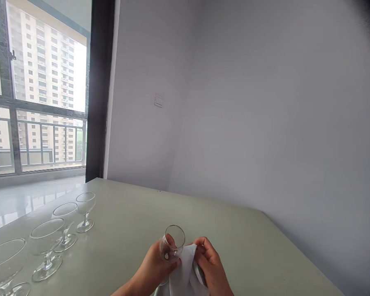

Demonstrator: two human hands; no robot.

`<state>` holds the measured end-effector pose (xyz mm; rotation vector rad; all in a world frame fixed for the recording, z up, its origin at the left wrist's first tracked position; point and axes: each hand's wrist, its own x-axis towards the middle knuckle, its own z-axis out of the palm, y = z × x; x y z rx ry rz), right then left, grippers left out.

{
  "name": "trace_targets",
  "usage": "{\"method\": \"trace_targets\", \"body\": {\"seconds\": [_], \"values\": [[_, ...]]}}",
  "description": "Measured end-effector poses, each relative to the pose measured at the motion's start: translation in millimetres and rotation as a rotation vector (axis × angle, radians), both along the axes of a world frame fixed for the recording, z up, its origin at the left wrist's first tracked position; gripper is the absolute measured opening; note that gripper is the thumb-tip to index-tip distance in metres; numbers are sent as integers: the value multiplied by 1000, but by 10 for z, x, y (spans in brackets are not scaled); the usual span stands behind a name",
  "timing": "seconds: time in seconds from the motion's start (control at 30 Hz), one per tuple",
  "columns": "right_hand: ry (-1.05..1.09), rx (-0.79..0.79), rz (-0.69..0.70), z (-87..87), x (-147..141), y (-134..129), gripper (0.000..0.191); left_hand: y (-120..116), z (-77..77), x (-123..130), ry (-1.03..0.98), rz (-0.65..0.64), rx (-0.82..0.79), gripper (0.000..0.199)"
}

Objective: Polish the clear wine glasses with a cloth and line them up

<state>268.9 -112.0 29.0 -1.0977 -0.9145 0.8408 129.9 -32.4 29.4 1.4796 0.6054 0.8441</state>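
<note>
My left hand (156,265) is wrapped round a clear stemmed glass (174,242), whose round rim tilts up and away from me. Part of its bowl shows in front of my fingers, while the stem and foot are mostly hidden. Close beside it on the right, my right hand (208,261) pinches a white cloth (185,271) between thumb and fingers. The cloth hangs down below both hands to the bottom edge of the view and lies against the lower part of the glass.
Several stemmed glasses stand upright in a row along the left of the pale green table (135,209), among them a far glass (85,205) and a nearer glass (46,242). Grey walls (249,115) border the table behind and right. A window (43,82) is at left.
</note>
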Motion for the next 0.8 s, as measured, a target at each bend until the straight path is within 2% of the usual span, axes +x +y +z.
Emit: {"method": "trace_targets", "body": {"seconds": [0.07, 0.13, 0.2, 0.27, 0.33, 0.4, 0.47, 0.53, 0.67, 0.8], "values": [[-325, 142, -246, 21, -4, -55, 20, 35, -26, 14, -30, 80, -2, 25], [-671, 286, -414, -9, -2, -95, 17, 83, -45, 22, -71, 146, -15, 29], [-945, 344, -463, -92, 3, -97, 23, 115, -47, 20, -88, 195, -23, 32], [-1065, 303, -447, -200, 4, -60, 25, 116, -38, 9, -118, 204, -32, 33], [-1021, 212, -384, -293, -10, -8, 26, 89, -28, -5, -148, 175, -36, 33], [-883, 96, -297, -335, -45, 35, 15, 48, -22, -18, -155, 134, -9, 31], [-733, -14, -223, -316, -92, 55, 9, 12, -15, -29, -117, 125, 57, 29], [-624, -75, -157, -247, -129, 52, 13, -5, -3, -40, -26, 126, 138, 24], [-452, -75, -61, -52, -104, -1, 16, 32, 21, -80, 142, 105, 268, 18], [-345, 11, -42, 94, 7, -61, 18, 85, 29, -136, 167, 27, 337, 16]]}}
